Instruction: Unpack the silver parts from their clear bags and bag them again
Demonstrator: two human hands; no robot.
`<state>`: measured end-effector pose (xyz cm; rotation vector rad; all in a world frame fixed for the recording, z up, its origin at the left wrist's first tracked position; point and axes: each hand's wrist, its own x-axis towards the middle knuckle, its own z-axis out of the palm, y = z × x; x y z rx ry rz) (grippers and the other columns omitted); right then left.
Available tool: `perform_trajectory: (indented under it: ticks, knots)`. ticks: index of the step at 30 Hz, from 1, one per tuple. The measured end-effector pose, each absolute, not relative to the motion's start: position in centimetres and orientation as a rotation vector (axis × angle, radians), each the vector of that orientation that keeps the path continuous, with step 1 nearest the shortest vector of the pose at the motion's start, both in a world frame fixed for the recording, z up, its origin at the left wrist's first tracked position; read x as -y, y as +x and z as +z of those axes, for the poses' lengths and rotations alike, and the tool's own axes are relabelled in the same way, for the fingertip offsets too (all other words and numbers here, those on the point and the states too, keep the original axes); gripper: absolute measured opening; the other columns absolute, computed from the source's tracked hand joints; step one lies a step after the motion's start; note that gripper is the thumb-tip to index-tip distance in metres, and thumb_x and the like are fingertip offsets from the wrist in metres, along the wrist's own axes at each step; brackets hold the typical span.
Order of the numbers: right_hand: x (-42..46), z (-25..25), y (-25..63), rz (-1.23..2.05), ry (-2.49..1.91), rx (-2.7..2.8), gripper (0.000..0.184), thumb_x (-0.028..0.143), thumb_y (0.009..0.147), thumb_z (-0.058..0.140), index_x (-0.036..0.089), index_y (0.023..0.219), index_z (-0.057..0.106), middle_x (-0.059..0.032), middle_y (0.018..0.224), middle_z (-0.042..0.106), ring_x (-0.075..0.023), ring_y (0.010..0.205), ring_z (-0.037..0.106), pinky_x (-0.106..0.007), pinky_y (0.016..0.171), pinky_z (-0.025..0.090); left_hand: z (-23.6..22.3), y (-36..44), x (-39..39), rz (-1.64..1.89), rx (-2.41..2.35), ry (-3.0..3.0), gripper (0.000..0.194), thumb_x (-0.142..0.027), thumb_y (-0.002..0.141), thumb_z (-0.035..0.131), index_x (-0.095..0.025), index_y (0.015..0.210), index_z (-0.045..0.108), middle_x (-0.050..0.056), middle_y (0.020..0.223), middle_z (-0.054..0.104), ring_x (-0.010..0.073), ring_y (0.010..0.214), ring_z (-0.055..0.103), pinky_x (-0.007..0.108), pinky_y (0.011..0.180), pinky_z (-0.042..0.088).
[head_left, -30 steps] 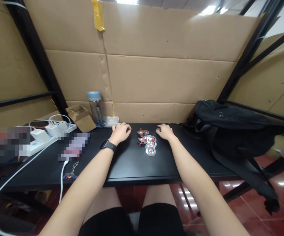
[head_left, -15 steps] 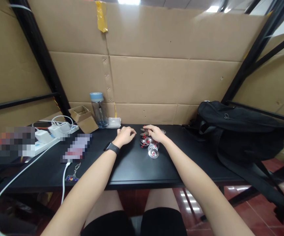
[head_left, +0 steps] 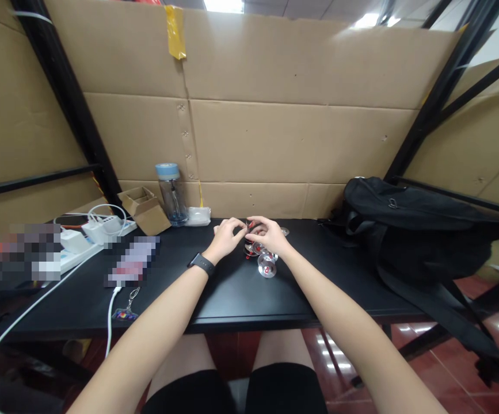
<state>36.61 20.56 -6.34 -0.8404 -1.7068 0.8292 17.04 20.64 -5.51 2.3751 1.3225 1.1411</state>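
Note:
Over the far middle of the black table [head_left: 236, 296], my two hands meet fingertip to fingertip. My left hand [head_left: 228, 236], with a dark watch on its wrist, is closed in a pinch. My right hand [head_left: 269, 234] also pinches, with thumb and forefinger. Between the fingertips is a small shiny disc with a red part [head_left: 250, 226], mostly hidden by the fingers. Just below and behind my right hand lies a pile of similar round, shiny discs with red middles; the nearest disc [head_left: 267, 266] lies toward me. Part of the pile is covered by my right hand.
Left of my hands stand an open cardboard box [head_left: 148, 210], a bottle with a blue lid [head_left: 172, 195] and a white packet [head_left: 198, 216]. A blurred phone [head_left: 134, 260] on a cable, a keyring [head_left: 126, 312] and a power strip [head_left: 76, 250] lie farther left. A black bag [head_left: 422, 230] occupies the right.
My right hand has lifted a disc from the pile and moved slightly left. My left hand has come right to meet it, and the fingertips of both now close on the disc.

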Motion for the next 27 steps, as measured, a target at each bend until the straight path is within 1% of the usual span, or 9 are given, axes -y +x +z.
perform_trajectory:
  ticks: [2,5,8,12,15,18,21,24,27]
  knots:
    - [-20.5,-6.2,36.8,0.801,-0.843,1.732,0.062,0.036,0.068,0.087,0.022,0.126,0.069,-0.0091,0.116,0.072,-0.0208,0.094,0.073,-0.035,0.085,0.062,-5.6,17.2,-20.6,1.145,-1.31,2.387,0.013,-0.032,0.095,0.058,-0.025,0.098,0.068,0.004,0.114,0.071,0.025,0.113,0.059,0.04,0.093,0.04]
    - [-20.4,-6.2,36.9,0.857,-0.827,1.753,0.057,0.036,0.069,0.085,0.021,0.122,0.07,-0.0096,0.117,0.073,-0.0214,0.098,0.072,-0.037,0.089,0.061,-5.6,17.5,-20.5,1.141,-1.308,2.393,0.013,-0.032,0.094,0.058,-0.025,0.098,0.068,0.004,0.116,0.069,0.025,0.115,0.058,0.04,0.093,0.039]
    - [-20.6,-6.4,37.0,0.837,-0.842,1.738,0.056,0.035,0.068,0.085,0.02,0.12,0.071,-0.01,0.116,0.073,-0.0208,0.095,0.072,-0.035,0.086,0.061,-5.5,17.4,-20.6,1.133,-1.328,2.381,0.015,-0.037,0.094,0.06,-0.026,0.092,0.071,0.004,0.116,0.069,0.026,0.116,0.057,0.041,0.095,0.038]
    - [-21.5,-6.2,38.0,0.698,-0.949,1.713,0.052,0.033,0.07,0.081,0.02,0.12,0.071,-0.0094,0.111,0.073,-0.0201,0.09,0.072,-0.032,0.079,0.061,-5.3,16.1,-21.5,1.151,-1.449,2.338,0.018,-0.041,0.092,0.065,-0.027,0.087,0.075,0.004,0.116,0.067,0.0272,0.115,0.057,0.044,0.096,0.036]
    - [-22.5,-6.1,40.5,0.46,-1.14,1.725,0.049,0.029,0.071,0.078,0.021,0.12,0.072,-0.0079,0.108,0.075,-0.0201,0.087,0.072,-0.034,0.082,0.059,-5.2,13.9,-22.6,1.103,-1.592,2.381,0.017,-0.041,0.089,0.068,-0.028,0.084,0.078,0.004,0.114,0.067,0.0291,0.115,0.055,0.047,0.096,0.034]
    - [-23.5,-6.6,43.7,0.188,-1.399,1.761,0.042,0.022,0.07,0.077,0.02,0.112,0.074,-0.0079,0.105,0.077,-0.0217,0.089,0.071,-0.035,0.089,0.056,-5.2,11.1,-23.7,0.937,-1.726,2.46,0.014,-0.038,0.084,0.073,-0.028,0.075,0.078,0.006,0.11,0.07,0.0324,0.117,0.053,0.05,0.098,0.033]
    - [-24.2,-7.3,46.2,0.134,-1.648,1.858,0.029,0.025,0.075,0.077,0.02,0.103,0.077,-0.0082,0.1,0.078,-0.0229,0.091,0.072,-0.032,0.086,0.054,-5.4,9.2,-24.3,0.778,-1.805,2.446,0.011,-0.035,0.08,0.076,-0.029,0.07,0.077,0.006,0.104,0.073,0.0352,0.117,0.054,0.052,0.099,0.033]
    - [-24.6,-7.9,47.1,0.126,-1.793,1.916,0.026,0.029,0.078,0.077,0.021,0.102,0.078,-0.0086,0.1,0.078,-0.0236,0.095,0.072,-0.03,0.085,0.052,-5.5,8.5,-24.6,0.703,-1.839,2.405,0.007,-0.034,0.077,0.078,-0.03,0.071,0.078,0.006,0.101,0.075,0.0361,0.116,0.057,0.054,0.099,0.034]
    - [-24.7,-8.1,47.0,0.12,-1.846,1.941,0.023,0.032,0.086,0.07,0.022,0.104,0.078,-0.0102,0.104,0.078,-0.0244,0.099,0.071,-0.03,0.087,0.051,-5.5,8.7,-24.6,0.673,-1.825,2.397,0.006,-0.034,0.078,0.078,-0.03,0.074,0.079,0.007,0.104,0.075,0.0376,0.118,0.056,0.055,0.1,0.035]
